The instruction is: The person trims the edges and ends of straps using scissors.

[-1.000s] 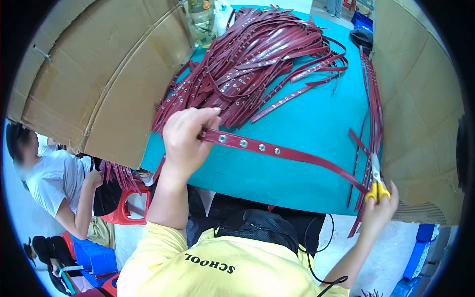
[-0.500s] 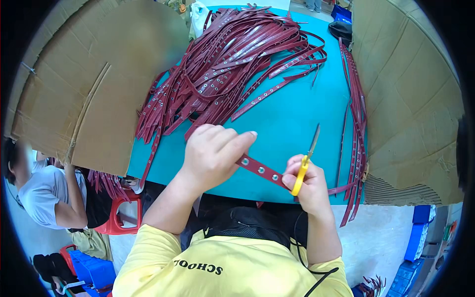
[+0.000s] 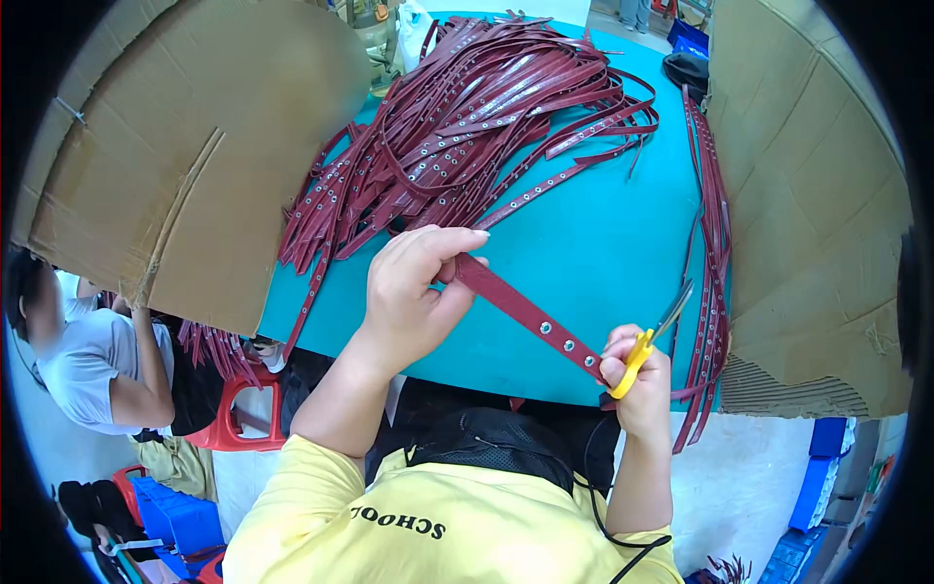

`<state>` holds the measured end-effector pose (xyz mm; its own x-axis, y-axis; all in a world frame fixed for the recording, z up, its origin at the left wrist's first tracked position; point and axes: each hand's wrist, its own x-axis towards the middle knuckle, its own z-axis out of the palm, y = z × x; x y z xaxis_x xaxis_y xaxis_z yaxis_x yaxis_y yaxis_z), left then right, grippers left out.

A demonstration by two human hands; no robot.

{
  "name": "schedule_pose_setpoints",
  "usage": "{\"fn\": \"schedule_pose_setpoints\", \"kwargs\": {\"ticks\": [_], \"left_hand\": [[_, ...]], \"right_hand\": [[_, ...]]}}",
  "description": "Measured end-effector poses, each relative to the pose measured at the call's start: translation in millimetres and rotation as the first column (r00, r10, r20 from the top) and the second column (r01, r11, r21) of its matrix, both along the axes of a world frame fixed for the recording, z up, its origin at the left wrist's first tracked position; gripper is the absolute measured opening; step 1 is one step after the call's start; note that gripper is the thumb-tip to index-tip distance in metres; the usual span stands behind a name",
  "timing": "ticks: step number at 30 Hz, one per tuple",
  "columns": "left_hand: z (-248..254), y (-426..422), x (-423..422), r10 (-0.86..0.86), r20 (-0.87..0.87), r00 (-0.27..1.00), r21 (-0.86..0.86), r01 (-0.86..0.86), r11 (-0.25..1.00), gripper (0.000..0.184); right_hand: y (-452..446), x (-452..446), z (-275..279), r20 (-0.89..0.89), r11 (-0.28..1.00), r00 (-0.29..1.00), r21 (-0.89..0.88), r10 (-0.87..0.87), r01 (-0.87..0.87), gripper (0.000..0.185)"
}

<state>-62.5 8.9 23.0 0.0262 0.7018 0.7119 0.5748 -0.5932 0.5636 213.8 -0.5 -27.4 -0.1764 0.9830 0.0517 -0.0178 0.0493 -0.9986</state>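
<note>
A dark red belt strap (image 3: 520, 307) with metal eyelets is stretched at a slant between my hands. My left hand (image 3: 409, 287) is closed on its upper end, thumb and fingers pinching it. At the lower end, my right hand (image 3: 637, 384) grips the strap and also a pair of scissors (image 3: 637, 360) with yellow handles. The scissor blades point up and away to the right, clear of the strap. Part of the strap is hidden inside my right fist.
A large heap of eyeleted red straps (image 3: 486, 127) covers the far part of the teal table (image 3: 584, 253). More straps (image 3: 715, 243) hang along its right edge. Cardboard sheets (image 3: 175, 165) (image 3: 808, 195) wall both sides. A person (image 3: 97, 370) sits at left near a red stool (image 3: 243, 414).
My hands have moved farther apart, and a longer stretch of strap shows between them. My right hand has shifted right and slightly toward me with the scissors.
</note>
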Motion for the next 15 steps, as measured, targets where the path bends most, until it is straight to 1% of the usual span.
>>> {"fn": "schedule_pose_setpoints", "kwargs": {"ticks": [1,3,4,5,6,8,10,11,12,13,14,15], "left_hand": [[-1,-2,-2,-0.017,0.002,1.000,-0.034,0.017,0.999,0.034],[-1,-5,-4,-0.177,0.197,0.964,-0.108,0.200,0.974,0.038],[-1,-5,-3,-0.262,0.299,0.918,-0.131,0.311,0.941,0.040],[-2,-8,1,-0.394,0.488,0.779,-0.149,0.519,0.842,0.047],[-4,-8,4,-0.470,0.571,0.673,-0.115,0.632,0.767,0.047],[-4,-13,15,-0.390,0.567,0.726,-0.164,0.563,0.810,0.045],[-5,-11,21,-0.361,0.528,0.769,-0.123,0.490,0.863,0.034],[-3,-10,19,-0.323,0.513,0.795,-0.114,0.437,0.892,0.034],[0,-9,16,-0.284,0.498,0.819,-0.102,0.380,0.919,0.034],[2,-8,14,-0.227,0.514,0.827,-0.084,0.313,0.946,0.033],[3,-7,10,-0.170,0.530,0.831,-0.068,0.241,0.968,0.032],[4,-5,4,-0.135,0.525,0.841,-0.039,0.182,0.982,0.028]], "right_hand": [[-1,0,0,0.014,1.000,1.000,0.012,-0.005,0.004,0.009],[-1,0,-1,0.033,0.999,0.999,0.039,-0.006,0.005,0.009],[-2,1,-2,0.048,0.998,0.999,0.052,-0.023,0.021,0.009],[-2,4,-1,0.101,0.999,0.995,0.038,-0.004,0.000,0.010],[-3,4,-2,0.127,0.997,0.992,0.078,0.001,-0.012,0.010],[-6,4,7,0.082,0.999,0.995,-0.007,0.048,-0.048,0.010],[-7,11,-1,0.082,0.998,0.997,0.058,0.003,-0.008,0.011],[-7,15,-4,0.080,0.996,0.997,0.092,-0.013,0.006,0.011],[-6,20,-4,0.221,0.982,0.964,0.147,-0.146,0.115,0.012],[-5,26,-3,0.349,0.954,0.896,0.212,-0.275,0.210,0.013],[-4,33,-4,0.459,0.913,0.795,0.288,-0.397,0.290,0.014],[1,51,-25,0.524,0.844,0.678,0.446,-0.516,0.298,0.019]]}}
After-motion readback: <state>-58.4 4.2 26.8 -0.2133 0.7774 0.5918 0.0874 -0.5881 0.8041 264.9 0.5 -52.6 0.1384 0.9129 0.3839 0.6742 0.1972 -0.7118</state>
